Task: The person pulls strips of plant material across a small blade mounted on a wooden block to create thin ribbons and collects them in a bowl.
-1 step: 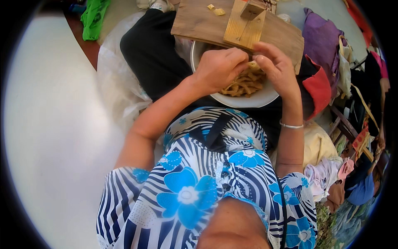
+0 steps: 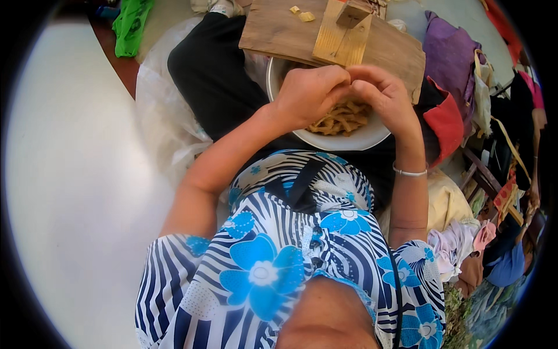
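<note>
Both hands meet above a white bowl (image 2: 318, 143) on my lap, at the near edge of a wooden board. My left hand (image 2: 308, 96) is closed, its fingertips curled and turned toward the right. My right hand (image 2: 385, 96) has its thumb and fingers bent together against the left fingertips; whatever lies in this pinch is hidden. Brown-yellow strips (image 2: 343, 121) fill the part of the bowl that shows below the hands. The board (image 2: 279, 35) covers the bowl's far side. Fixed on it is a lighter wooden piece (image 2: 343, 43) with a small upright block (image 2: 354, 13).
Small yellow pieces (image 2: 306, 16) lie on the board's far left part. Clear plastic sheeting (image 2: 165, 104) and a green bag (image 2: 131, 26) are at the left, beside a large white surface (image 2: 81, 192). Purple cloth (image 2: 450, 49), red cloth (image 2: 446, 119) and piled fabrics (image 2: 459, 247) crowd the right.
My right hand has shifted left and its fingers have closed in to touch the left fingertips. A yellowish bit seen between the hands is now covered. My left hand has barely moved.
</note>
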Demonstrator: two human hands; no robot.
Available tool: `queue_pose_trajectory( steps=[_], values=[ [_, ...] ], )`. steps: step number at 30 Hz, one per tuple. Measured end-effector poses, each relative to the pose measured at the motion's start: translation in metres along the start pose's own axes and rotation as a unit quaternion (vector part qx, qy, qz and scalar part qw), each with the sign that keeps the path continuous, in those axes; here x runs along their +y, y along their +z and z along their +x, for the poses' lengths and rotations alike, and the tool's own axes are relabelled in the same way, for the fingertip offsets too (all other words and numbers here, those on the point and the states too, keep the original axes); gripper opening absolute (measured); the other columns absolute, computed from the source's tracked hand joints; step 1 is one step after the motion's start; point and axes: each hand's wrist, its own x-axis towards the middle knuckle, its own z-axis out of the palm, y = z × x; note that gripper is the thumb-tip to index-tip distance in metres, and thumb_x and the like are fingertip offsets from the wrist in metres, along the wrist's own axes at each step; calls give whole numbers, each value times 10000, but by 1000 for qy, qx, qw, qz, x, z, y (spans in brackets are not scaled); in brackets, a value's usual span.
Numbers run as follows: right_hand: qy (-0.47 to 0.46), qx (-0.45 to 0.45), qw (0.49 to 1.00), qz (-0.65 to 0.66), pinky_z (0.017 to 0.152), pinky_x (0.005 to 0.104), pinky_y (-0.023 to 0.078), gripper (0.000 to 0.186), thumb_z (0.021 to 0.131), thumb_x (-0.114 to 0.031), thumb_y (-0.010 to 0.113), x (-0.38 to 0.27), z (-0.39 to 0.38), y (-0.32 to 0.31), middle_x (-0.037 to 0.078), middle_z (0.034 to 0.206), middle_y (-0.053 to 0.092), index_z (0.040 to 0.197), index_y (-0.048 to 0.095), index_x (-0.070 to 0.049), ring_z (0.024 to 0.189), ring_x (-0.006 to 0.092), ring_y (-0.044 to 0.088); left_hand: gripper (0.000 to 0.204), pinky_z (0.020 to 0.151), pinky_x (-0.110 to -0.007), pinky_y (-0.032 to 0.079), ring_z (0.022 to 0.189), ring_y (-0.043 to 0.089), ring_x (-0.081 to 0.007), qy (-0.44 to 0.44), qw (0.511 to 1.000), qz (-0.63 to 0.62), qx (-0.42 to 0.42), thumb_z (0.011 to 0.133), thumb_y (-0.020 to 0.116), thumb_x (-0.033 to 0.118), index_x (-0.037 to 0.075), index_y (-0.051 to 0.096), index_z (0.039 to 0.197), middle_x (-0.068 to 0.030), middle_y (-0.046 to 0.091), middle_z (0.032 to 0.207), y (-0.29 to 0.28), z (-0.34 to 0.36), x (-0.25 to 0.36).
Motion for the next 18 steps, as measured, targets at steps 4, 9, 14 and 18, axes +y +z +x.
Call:
queue_pose_trajectory(
  steps=[4, 9, 14, 18],
  values=[
    [95, -42, 990, 97, 564, 199, 453, 119, 838, -97, 651, -3, 2, -11, 9, 766, 643, 916, 651, -7, 632, 63, 585, 98, 610, -278, 466, 682, 583, -164, -133, 981, -111, -84, 846, 628, 107, 38, 586, 903, -75, 606, 776, -9, 9, 0],
    [33, 1, 999, 33, 565, 190, 461, 124, 860, -90, 637, -6, 13, -9, -5, 754, 608, 951, 637, -5, 583, 55, 543, 111, 662, -226, 447, 736, 515, -62, -232, 935, -245, -109, 887, 572, 99, 0, 591, 932, -6, 581, 784, -22, 24, -14],
    [-22, 99, 994, -29, 511, 196, 378, 87, 871, -98, 607, -2, 33, -2, -35, 678, 546, 904, 632, -22, 562, 39, 466, 118, 663, -222, 434, 728, 503, -54, -192, 957, -197, -91, 898, 546, 101, 0, 597, 930, 0, 576, 779, -35, 45, -40],
    [-51, 129, 988, -73, 535, 229, 402, 83, 869, -90, 587, 5, 46, 0, -26, 683, 567, 876, 621, -15, 610, 63, 492, 136, 655, -256, 442, 711, 514, -85, -199, 961, -173, -78, 883, 561, 125, 4, 607, 925, -15, 581, 753, -34, 58, -51]
  ],
)
